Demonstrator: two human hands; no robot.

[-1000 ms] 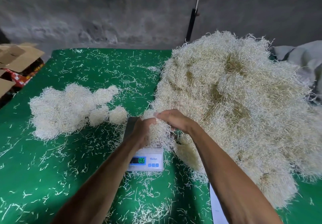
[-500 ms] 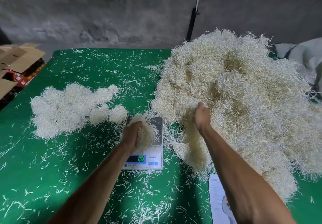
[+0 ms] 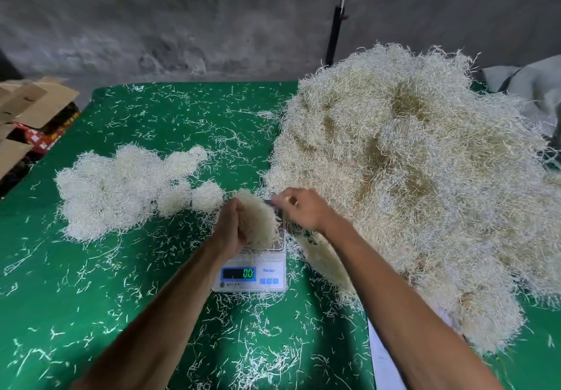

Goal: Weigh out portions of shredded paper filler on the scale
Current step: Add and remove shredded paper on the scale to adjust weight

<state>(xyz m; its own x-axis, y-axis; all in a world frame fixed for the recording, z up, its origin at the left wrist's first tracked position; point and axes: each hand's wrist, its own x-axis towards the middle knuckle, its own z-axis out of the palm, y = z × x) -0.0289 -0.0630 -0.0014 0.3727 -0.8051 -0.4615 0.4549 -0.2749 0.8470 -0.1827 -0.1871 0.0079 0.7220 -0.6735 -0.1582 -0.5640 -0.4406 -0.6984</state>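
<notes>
Shredded paper wad point(image 3: 258, 222) sits dead centre of the frame, held just over the scale point(image 3: 252, 271), whose display reads 0.0. Left hand point(image 3: 230, 228) is curled around the wad's left side, gripping it, forearm coming up from the bottom left. Right hand point(image 3: 303, 209) hovers just right of the wad with the fingers bent and a few strands at the fingertips; looks like a light pinch, but it's blurry so I can't really tell. That forearm runs in from the bottom right.

Huge heap of filler point(image 3: 409, 177) fills the right half, touching the scale's right edge. Smaller round clumps point(image 3: 130, 189) sit mid-left. It's all on a green table point(image 3: 76, 283) littered with loose strands. Cardboard boxes point(image 3: 27, 104) at the upper left edge, grey wall point(image 3: 182, 16) across the top, a black pole point(image 3: 335, 31) upper middle, grey cloth point(image 3: 528, 82) upper right.
</notes>
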